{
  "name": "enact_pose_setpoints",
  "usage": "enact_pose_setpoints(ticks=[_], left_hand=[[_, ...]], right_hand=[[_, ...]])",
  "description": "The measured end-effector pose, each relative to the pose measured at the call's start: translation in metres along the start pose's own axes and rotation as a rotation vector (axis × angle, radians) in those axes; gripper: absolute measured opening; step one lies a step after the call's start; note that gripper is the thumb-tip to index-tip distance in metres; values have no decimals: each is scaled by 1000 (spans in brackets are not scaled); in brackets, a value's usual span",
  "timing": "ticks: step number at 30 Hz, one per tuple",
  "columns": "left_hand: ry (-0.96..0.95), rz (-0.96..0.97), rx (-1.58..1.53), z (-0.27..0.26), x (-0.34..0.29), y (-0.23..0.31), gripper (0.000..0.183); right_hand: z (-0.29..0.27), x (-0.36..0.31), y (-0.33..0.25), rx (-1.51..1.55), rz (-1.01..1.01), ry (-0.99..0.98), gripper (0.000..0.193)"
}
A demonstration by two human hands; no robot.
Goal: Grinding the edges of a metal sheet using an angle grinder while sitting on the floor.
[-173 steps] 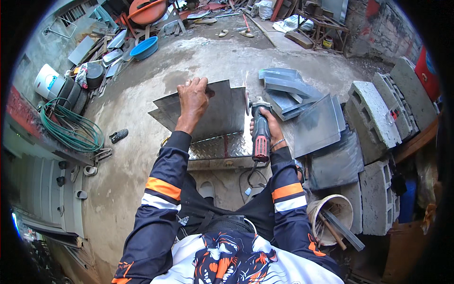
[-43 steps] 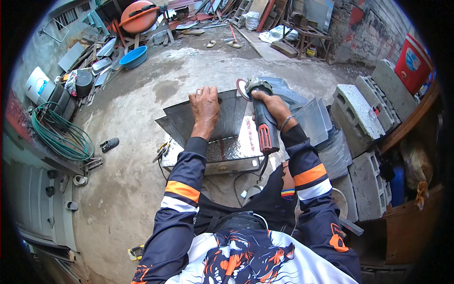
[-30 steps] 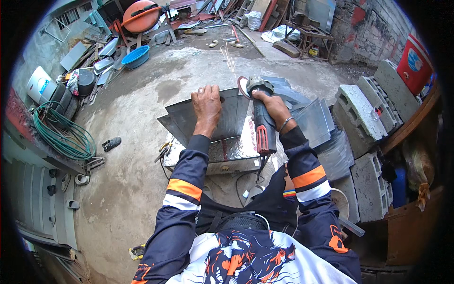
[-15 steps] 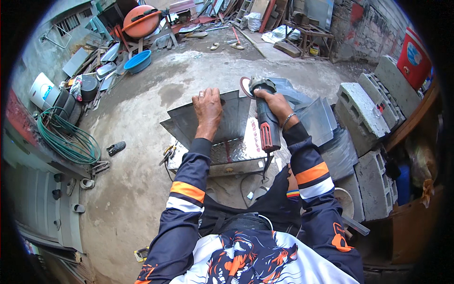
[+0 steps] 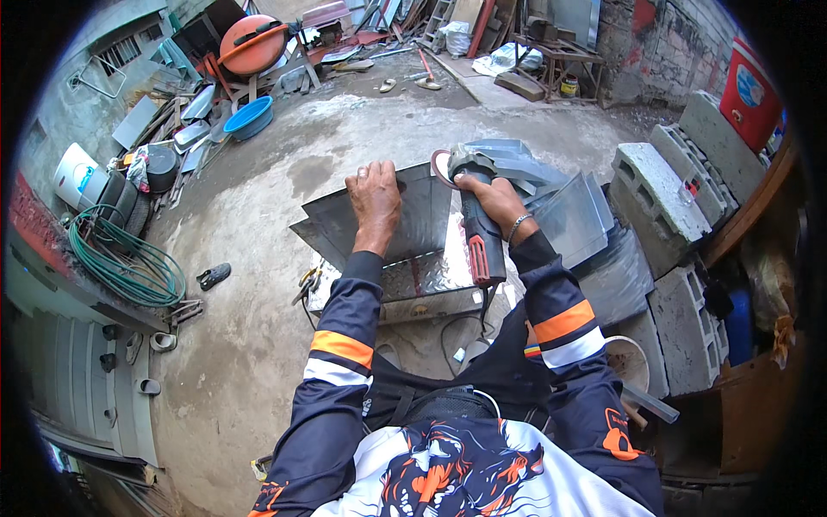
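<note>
My left hand [image 5: 376, 202] is closed over the top edge of a bent grey metal sheet [image 5: 422, 215], which stands tilted on a low metal box with a tread-patterned top [image 5: 431, 306]. In my right hand [image 5: 500, 202] is an angle grinder [image 5: 484, 254], its body dark with red vents, held upright with the head uppermost. The round disc [image 5: 443, 169] sits at the sheet's upper right corner; whether it touches the metal I cannot tell. The grinder's cord hangs down near my knees. Pliers [image 5: 307, 280] lie at the box's left end.
Further metal sheets [image 5: 568, 220] are stacked to the right, beside concrete blocks [image 5: 650, 194]. A coiled green hose [image 5: 125, 267] lies on the left, with a single dark shoe [image 5: 214, 276] nearby. Farther off are a blue basin [image 5: 249, 118], an orange mixer drum [image 5: 252, 43] and scrap wood.
The grinder has shifted slightly, its lower end a little to the left and its disc a touch lower against the sheet's corner. My left hand keeps its hold.
</note>
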State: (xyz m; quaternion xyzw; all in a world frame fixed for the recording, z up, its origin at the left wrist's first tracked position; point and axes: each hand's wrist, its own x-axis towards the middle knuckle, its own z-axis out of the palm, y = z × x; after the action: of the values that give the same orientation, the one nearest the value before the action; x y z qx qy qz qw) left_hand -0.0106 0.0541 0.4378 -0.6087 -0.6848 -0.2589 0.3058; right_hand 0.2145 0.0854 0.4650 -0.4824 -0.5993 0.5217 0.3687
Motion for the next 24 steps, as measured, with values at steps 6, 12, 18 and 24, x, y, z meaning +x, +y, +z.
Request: enact_pose_setpoints(ticks=[6, 12, 18, 24], left_hand=[[5, 3, 27, 1, 0, 0, 6], [22, 3, 27, 2, -1, -2, 4], [35, 16, 29, 1, 0, -2, 3], [-1, 30, 15, 9, 7, 1, 10]], right_hand=[[4, -1, -1, 38, 0, 2, 49], [5, -17, -21, 117, 28, -42, 51], [4, -1, -16, 21, -8, -23, 52], [-17, 16, 4, 100, -24, 55, 49]])
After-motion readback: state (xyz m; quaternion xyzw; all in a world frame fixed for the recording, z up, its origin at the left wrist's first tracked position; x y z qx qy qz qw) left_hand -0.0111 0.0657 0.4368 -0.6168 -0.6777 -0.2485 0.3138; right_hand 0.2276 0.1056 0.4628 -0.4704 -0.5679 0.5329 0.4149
